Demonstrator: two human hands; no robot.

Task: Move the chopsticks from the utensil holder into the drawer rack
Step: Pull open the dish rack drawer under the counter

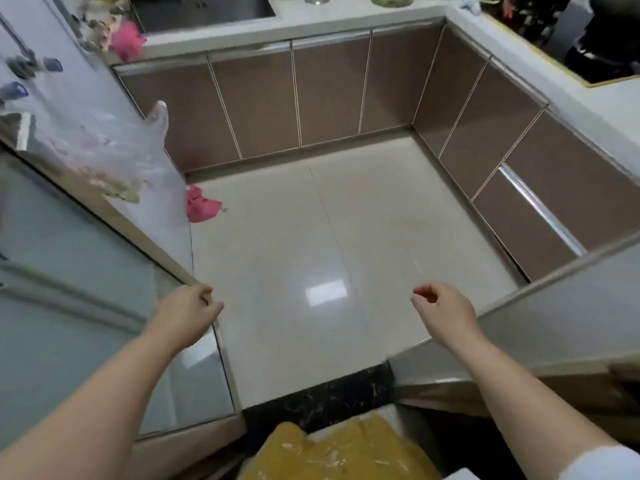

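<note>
Since neither chopsticks nor a utensil holder can be made out anywhere in the head view, the task looks to be at its very beginning: nothing is carried, and no drawer stands open with a rack showing. Where the chopsticks are I cannot tell; they may lie among the blurred things on the far counter beside the sink (204, 10), but that is only a guess. On the right, a lower drawer front (530, 223) with a long metal handle (542, 211) is closed, or nearly so, and I judge it a likely place for the rack, though its inside is hidden. So everything is left to do: find the holder, take out the chopsticks, open the drawer and lay them in. The left hand (187, 315) is at the near left, its fingers curled loosely, touching or just beside the corner of the glass-panelled door frame (194, 282); whether it grips that edge or only rests against it is unclear. The right hand (441, 308) hangs free over the pale tiled floor (311, 237), well apart from the left, fingers half curled with thumb and forefinger nearly meeting, pinching nothing. A plastic bag (114, 157) hangs at the far left, with a pink cloth (201, 204) on the floor just below it.
</note>
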